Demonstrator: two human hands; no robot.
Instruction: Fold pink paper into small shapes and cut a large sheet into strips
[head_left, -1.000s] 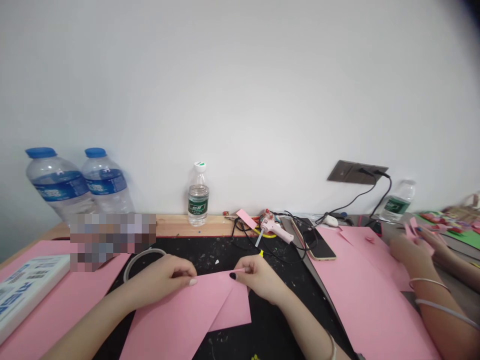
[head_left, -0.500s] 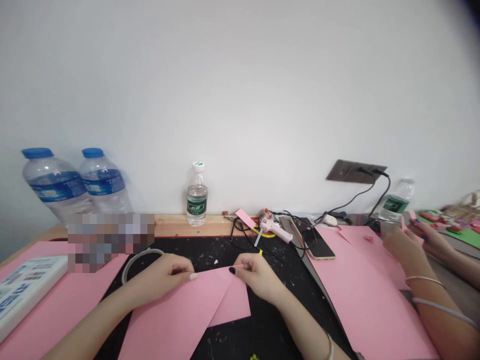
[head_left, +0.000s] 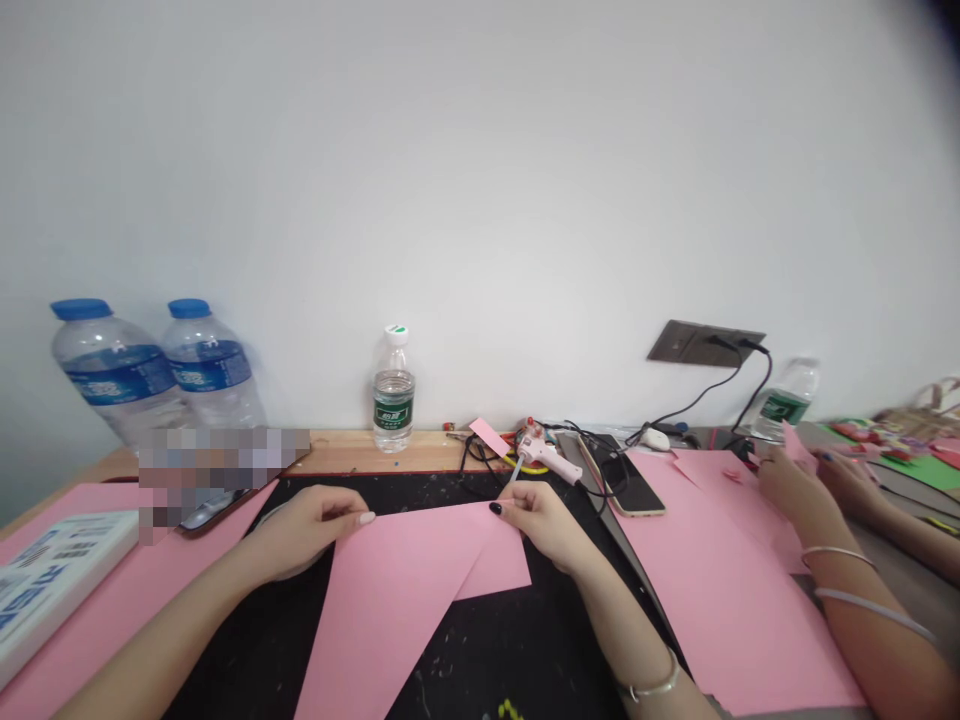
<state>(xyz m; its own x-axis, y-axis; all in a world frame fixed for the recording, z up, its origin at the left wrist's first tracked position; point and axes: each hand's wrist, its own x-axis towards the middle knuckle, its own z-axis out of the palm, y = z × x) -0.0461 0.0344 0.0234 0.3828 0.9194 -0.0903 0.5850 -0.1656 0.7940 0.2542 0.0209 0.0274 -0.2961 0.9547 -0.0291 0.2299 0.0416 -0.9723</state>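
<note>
A folded sheet of pink paper (head_left: 397, 600) is held up between my two hands over the black mat (head_left: 480, 650). At its upper left corner, my left hand (head_left: 319, 525) pinches the edge between thumb and fingers. The upper right corner sits in the pinch of my right hand (head_left: 536, 520), where the fold shows and a smaller flap slants out behind. The pink hot glue gun (head_left: 551, 458) lies just beyond my right hand, its nozzle pointing toward the fingers. Part of a grey ring behind my left wrist is mostly hidden.
Two large water bottles (head_left: 214, 370) and a smaller bottle (head_left: 394, 395) stand by the wall. A phone (head_left: 634, 480), cables and a wall socket (head_left: 701, 343) are to the right. A co-worker's hands (head_left: 795, 490) handle pink paper there. A white box (head_left: 67, 580) lies left.
Both hands have drawn the pink paper farther apart and slightly upward, the right hand going right and the left hand going left. More of the paper's upper edge now shows between them.
</note>
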